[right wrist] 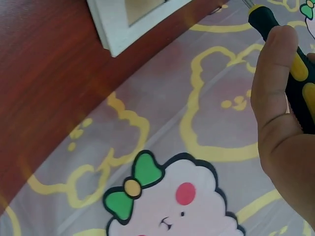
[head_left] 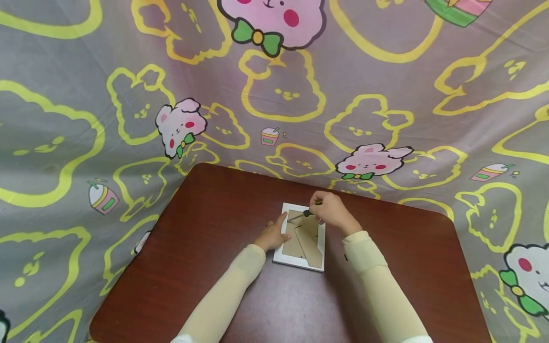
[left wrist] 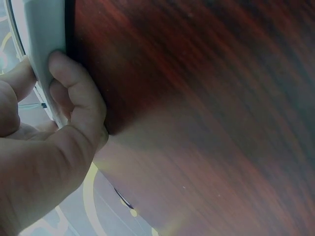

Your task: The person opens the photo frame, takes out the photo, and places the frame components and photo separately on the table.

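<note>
Head view: white picture frame (head_left: 300, 238) lies face-down mid-table (head_left: 206, 247). Left hand (head_left: 271, 234) grips its left edge, fingers curled; right hand (head_left: 331, 209) clamps a screwdriver (head_left: 300, 215) at the far backing. Judged: prying tabs; next needs steady tip placement.

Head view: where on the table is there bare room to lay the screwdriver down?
The table shows bare wood left of the picture frame out to its left edge, and right of the right hand toward the far right corner. The near strip between the two sleeves is narrow. The frame's top is crowded: left hand, right hand and screwdriver meet there.
</note>
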{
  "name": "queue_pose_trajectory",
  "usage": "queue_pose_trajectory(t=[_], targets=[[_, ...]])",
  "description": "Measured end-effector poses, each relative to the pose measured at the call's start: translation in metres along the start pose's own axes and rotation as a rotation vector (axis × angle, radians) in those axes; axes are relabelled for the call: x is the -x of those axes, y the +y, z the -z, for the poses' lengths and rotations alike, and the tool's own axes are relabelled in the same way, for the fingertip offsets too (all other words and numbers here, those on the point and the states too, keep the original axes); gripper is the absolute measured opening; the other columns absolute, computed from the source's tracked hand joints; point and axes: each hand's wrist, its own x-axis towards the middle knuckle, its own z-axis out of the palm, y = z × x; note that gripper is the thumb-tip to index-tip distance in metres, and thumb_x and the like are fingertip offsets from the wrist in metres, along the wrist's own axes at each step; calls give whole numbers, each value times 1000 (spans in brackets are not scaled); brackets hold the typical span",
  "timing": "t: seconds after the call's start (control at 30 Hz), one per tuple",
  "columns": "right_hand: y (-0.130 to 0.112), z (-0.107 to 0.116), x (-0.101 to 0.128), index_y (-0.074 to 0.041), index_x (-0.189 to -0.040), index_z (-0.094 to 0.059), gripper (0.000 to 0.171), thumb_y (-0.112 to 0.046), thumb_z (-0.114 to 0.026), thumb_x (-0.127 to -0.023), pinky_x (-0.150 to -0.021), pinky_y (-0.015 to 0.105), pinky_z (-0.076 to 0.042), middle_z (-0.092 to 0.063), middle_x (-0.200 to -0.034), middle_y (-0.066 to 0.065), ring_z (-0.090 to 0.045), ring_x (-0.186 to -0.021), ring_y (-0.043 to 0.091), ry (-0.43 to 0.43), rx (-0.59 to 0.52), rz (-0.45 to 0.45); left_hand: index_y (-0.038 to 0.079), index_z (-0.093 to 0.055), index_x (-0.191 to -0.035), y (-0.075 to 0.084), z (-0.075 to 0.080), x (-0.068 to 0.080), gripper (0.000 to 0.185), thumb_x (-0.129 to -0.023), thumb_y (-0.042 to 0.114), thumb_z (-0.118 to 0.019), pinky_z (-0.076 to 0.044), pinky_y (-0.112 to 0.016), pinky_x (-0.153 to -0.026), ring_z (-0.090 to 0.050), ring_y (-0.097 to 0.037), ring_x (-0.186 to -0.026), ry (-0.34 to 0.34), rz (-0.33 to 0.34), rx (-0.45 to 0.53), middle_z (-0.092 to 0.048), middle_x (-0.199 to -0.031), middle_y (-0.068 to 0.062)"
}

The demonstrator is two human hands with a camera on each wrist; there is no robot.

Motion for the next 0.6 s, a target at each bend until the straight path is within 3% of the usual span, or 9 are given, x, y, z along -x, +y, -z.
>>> queue_pose_trajectory(t=[0.17,0.33,0.6], targets=[[-14,-7,-10,-4,-83,-61,8,-5,-62,-91,-56,42,-57,-63,-76,12,-63,-58,22,-34,66,47,20,-24,-162,1,1,1,81,-96,27,-71,-46,-56,-95,-58,-43,-107,0,-12,6,-46,-129,-34],[-30,-13,-20,-7,-81,-60,11,-5,-60,-91,-51,32,-53,-60,-67,4,-61,-51,17,-65,200,111,20,-24,-162,-1,0,1,81,-96,27,-70,-47,-57,-93,-59,-43,-105,-11,-14,11,-45,-130,-34],[-45,-18,-28,-8,-81,-60,11,-5,-58,-91,-48,31,-50,-59,-62,3,-59,-47,16,-98,254,115,20,-23,-162,-1,0,-1,81,-96,28,-70,-45,-58,-95,-56,-46,-112,-14,-19,14,-45,-130,-34]])
